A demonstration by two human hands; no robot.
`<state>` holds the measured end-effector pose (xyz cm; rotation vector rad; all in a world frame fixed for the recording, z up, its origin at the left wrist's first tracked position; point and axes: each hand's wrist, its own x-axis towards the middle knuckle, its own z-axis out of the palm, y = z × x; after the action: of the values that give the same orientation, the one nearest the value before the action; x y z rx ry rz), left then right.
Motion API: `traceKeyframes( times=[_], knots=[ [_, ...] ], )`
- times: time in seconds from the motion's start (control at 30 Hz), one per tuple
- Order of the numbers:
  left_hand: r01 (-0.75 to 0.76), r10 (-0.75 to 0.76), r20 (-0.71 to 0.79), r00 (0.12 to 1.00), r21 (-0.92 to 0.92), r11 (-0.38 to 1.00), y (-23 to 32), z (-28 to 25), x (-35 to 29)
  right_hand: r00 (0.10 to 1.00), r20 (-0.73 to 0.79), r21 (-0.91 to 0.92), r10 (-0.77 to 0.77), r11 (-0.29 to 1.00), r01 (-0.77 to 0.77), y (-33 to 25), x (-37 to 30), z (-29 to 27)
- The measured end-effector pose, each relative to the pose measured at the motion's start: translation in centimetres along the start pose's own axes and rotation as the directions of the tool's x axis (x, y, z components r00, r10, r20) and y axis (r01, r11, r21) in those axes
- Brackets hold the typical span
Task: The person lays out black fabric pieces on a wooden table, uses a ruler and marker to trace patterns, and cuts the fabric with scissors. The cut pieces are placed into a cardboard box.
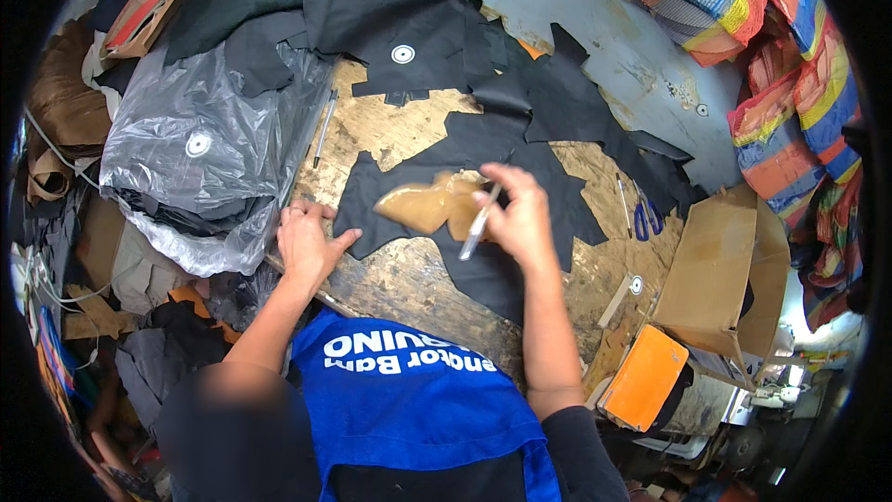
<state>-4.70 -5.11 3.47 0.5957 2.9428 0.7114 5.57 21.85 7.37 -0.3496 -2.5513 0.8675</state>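
Several fingers of the right hand (522, 218) pinch a pen (476, 231) at mid-frame, beside a tan piece (413, 208) that I see lying on a black sheet (409, 167). Left of centre, the left hand (309, 244) rests by the sheet's edge, thumb spread from bent fingers. Farther out, I view scissors (640, 222) at right and a plastic bag (218, 144) upper left.

R hand (520, 214), 3 o'clock of ctr, slightly blurred, hides mid of pen (477, 234). Striped fabric (776, 181), approx 2 o'clock, cut by rim. Blue apron (409, 409), 6 o'clock, cut at btm.
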Motion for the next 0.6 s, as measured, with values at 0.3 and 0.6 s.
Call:
traceKeyframes(
  times=[0.3,0.6],
  knots=[
    [0.250,0.076,0.261,0.962,-0.960,0.128,1.2,0.6,-1.0,0.980,-0.193,-0.139,-0.051,0.990,0.025,0.0,-5.6,6.6],
    [0.019,-0.081,-0.007,0.997,-0.950,0.311,3.1,4.3,-1.8,0.980,-0.197,-0.100,-0.025,0.995,0.005,-0.4,-4.8,7.7]
  ],
)
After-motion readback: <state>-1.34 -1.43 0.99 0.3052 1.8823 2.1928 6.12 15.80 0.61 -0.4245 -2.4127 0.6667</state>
